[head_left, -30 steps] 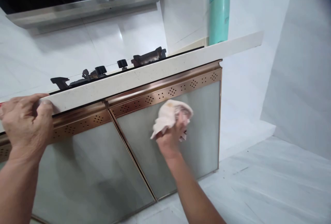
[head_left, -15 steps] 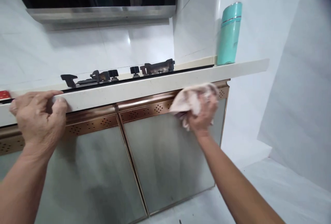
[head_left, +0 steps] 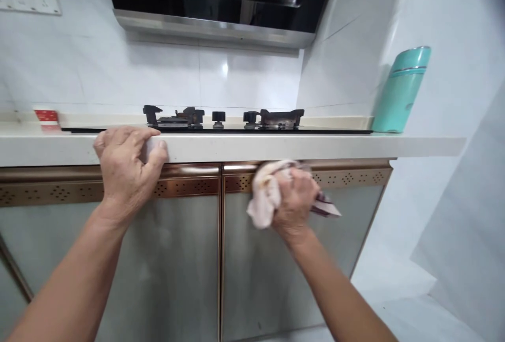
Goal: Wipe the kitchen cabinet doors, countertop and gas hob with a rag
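My R hand (head_left: 295,200) grips 1 crumpled cloth (head_left: 263,200) over perf. metal trim (head_left: 347,178); L hand (head_left: 128,166) clamps squared table edge (head_left: 236,149); 2 blk knobs (head_left: 218,117) behind.

Right of centre, a cloth (head_left: 263,199) is showing pale pink and purple; mid-frame, coppery trim (head_left: 188,187) is bearing dark dots; upper right, a container (head_left: 401,96) is gleaming turquoise.

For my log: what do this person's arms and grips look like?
The left grip, a plain hand, has no glove, and no watch or band shows at its wrist. The right grip is likewise a hand without glove or wristband, though blur leaves rings unclear. The left forearm and right forearm show no sleeve.
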### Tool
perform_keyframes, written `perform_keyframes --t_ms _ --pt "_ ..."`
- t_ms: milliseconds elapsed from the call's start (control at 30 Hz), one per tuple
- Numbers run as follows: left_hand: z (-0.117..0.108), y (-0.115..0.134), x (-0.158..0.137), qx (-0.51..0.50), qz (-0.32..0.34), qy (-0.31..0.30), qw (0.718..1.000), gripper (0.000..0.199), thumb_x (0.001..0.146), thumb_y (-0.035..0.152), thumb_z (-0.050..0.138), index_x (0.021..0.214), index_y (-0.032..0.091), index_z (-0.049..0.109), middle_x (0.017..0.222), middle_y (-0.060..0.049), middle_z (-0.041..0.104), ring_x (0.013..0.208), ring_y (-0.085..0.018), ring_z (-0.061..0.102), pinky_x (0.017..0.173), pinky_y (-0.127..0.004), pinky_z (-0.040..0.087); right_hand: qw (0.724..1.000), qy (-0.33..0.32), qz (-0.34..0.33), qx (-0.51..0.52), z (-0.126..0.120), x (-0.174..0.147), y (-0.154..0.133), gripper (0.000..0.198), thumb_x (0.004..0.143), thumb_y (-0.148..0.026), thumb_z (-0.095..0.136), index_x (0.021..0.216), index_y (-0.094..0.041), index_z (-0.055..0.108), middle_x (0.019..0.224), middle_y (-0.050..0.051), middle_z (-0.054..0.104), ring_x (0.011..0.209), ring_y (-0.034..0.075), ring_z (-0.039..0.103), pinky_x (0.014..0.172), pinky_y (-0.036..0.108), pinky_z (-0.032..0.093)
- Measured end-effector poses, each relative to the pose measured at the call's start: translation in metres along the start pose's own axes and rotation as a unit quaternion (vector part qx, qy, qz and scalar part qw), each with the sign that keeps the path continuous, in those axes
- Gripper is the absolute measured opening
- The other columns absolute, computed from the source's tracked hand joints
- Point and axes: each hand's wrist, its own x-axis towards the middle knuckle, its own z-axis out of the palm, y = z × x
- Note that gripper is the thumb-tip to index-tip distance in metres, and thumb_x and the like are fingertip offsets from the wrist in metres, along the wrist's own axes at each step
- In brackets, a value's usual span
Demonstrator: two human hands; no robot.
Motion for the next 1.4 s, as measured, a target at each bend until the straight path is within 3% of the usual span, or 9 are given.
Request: perform_keyframes --t_ms 133,367,467,633,833,1000,1133,1300,1400 --pt "-0.003 -0.003 -0.001 -0.01 0.005 -0.031 0.999 0.038 0.089 0.053 0.049 0.103 0.026 0.071 0.105 -0.007 0.071 0.108 -0.029 0.061 0.108 -0.052 0.034 0.978 -0.047 -0.069 0.193 -0.008 -0.005 -0.075 0.037 0.097 -0.042 0.05 0.131 -0.033 0.059 0.131 0.009 0.056 0.123 0.032 0.05 0.104 0.057 0.037" --pt "-0.006 -0.004 -0.001 -0.064 -0.011 -0.054 0.996 0.026 0.085 0.046 0.056 0.103 0.032 0.068 0.108 -0.002 0.069 0.115 -0.03 0.057 0.111 -0.055 0.028 0.922 0.002 -0.289 0.259 -0.016 0.0 -0.146 0.035 0.101 -0.029 0.05 0.134 -0.039 0.057 0.14 -0.004 0.054 0.136 0.026 0.04 0.113 0.048 0.03" --pt "-0.006 -0.004 -0.002 -0.053 0.002 -0.053 0.997 0.028 0.087 0.046 0.055 0.105 0.03 0.068 0.109 -0.003 0.069 0.113 -0.03 0.057 0.109 -0.055 0.028 0.925 0.001 -0.272 0.267 -0.011 -0.011 -0.128 0.033 0.101 -0.032 0.047 0.131 -0.04 0.059 0.144 -0.005 0.052 0.141 0.024 0.037 0.12 0.049 0.022" --pt "-0.004 -0.004 -0.004 -0.038 0.016 -0.053 0.998 0.028 0.087 0.046 0.054 0.105 0.028 0.067 0.108 -0.004 0.07 0.111 -0.03 0.058 0.108 -0.055 0.031 0.949 -0.008 -0.178 0.262 0.007 -0.074 -0.045 0.05 0.09 -0.055 0.056 0.137 -0.041 0.057 0.15 0.006 0.045 0.143 0.038 0.03 0.117 0.067 0.016" --pt "0.001 -0.004 -0.007 -0.059 0.013 -0.039 0.997 0.024 0.087 0.042 0.056 0.106 0.031 0.064 0.108 -0.004 0.068 0.114 -0.028 0.056 0.111 -0.054 0.03 0.987 0.021 -0.049 0.155 0.017 -0.129 0.039 0.045 0.084 -0.057 0.068 0.119 -0.028 0.067 0.134 0.015 0.047 0.126 0.037 0.047 0.103 0.058 0.042" --pt "0.002 -0.006 -0.006 -0.054 0.014 -0.059 0.997 0.026 0.086 0.041 0.057 0.108 0.028 0.064 0.111 -0.004 0.067 0.115 -0.025 0.054 0.114 -0.052 0.029 0.973 0.118 0.068 0.185 0.005 -0.068 0.025 0.053 0.087 -0.053 0.065 0.132 -0.025 0.062 0.14 0.016 0.042 0.128 0.038 0.045 0.099 0.058 0.044" --pt "-0.002 -0.002 -0.006 -0.051 0.002 -0.073 0.996 0.026 0.085 0.041 0.06 0.108 0.031 0.064 0.111 -0.004 0.066 0.116 -0.027 0.054 0.114 -0.052 0.029 0.979 0.086 0.026 0.182 0.0 -0.053 -0.029 0.057 0.089 -0.056 0.058 0.14 -0.031 0.056 0.143 0.014 0.039 0.131 0.04 0.04 0.103 0.063 0.038" --pt "-0.004 0.006 -0.008 0.003 0.009 -0.067 0.998 0.023 0.086 0.037 0.059 0.108 0.029 0.064 0.11 -0.005 0.066 0.113 -0.029 0.055 0.109 -0.053 0.035 0.972 -0.005 -0.104 0.213 0.004 -0.159 -0.076 0.044 0.09 -0.037 0.059 0.133 -0.042 0.061 0.13 0.011 0.048 0.123 0.034 0.04 0.103 0.058 0.035" --pt "-0.001 0.007 -0.008 -0.008 0.009 -0.06 0.998 0.021 0.086 0.035 0.06 0.105 0.028 0.064 0.109 -0.005 0.064 0.113 -0.029 0.054 0.111 -0.052 0.033 0.939 -0.137 -0.159 0.272 0.007 -0.247 -0.081 0.044 0.09 -0.022 0.058 0.126 -0.047 0.064 0.118 0.007 0.057 0.114 0.028 0.044 0.102 0.055 0.035"
